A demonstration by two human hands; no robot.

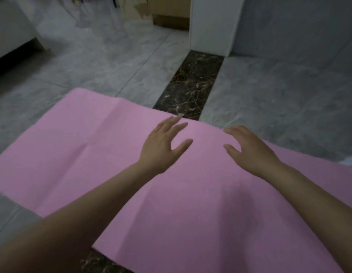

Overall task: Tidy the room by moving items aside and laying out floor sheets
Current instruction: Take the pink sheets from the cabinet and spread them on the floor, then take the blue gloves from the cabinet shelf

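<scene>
Spread flat on grey floor tiles (269, 91) under 2 splayed, empty hands, left hand (161, 146) and right hand (251, 150), gripping nothing: pink floor sheet (72, 154), far edge just beyond fingertips, likely to slide or rumple if pushed unevenly on smooth tile.

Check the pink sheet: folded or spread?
Spread. The pink sheet lies flat across the floor, only crease lines showing; left hand and right hand are open over it.

Two bare forearms and hands

No sleeves are worn; the left hand (163, 146) and right hand (249, 148) are seen ungloved, without rings or watches.
</scene>
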